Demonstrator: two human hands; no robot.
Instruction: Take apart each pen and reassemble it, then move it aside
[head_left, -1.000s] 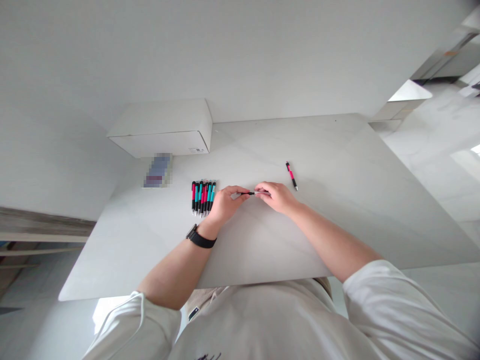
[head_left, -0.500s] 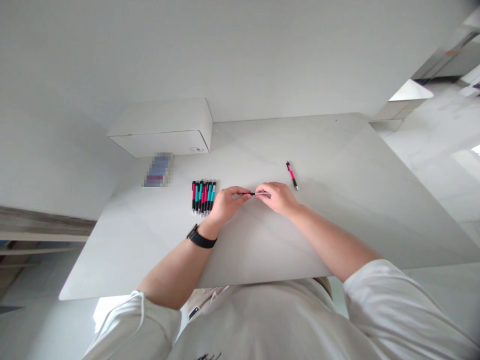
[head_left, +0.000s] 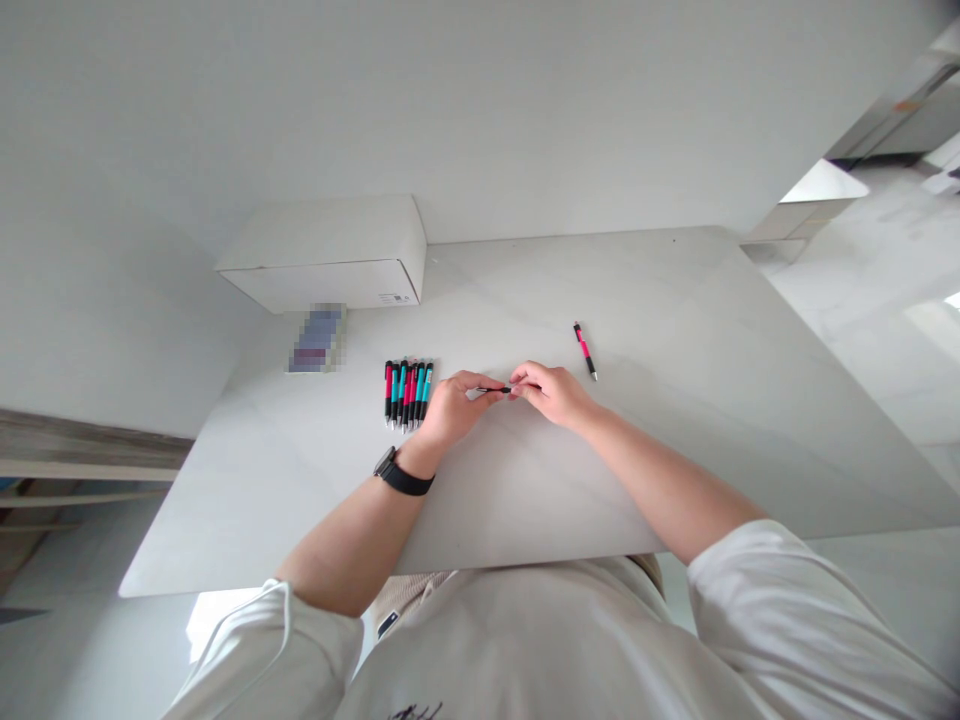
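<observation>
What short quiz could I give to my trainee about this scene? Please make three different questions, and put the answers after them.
1. True or false: the lone pink-and-black pen touches the row of pens.

2. What is held between the left hand and the right hand?
A) a pair of scissors
B) a slim dark pen-like piece
C) a sheet of paper

3. Fill in: the black watch is worn on the ____ wrist.

Key:
1. False; it lies apart, off to the right.
2. B
3. left
</observation>
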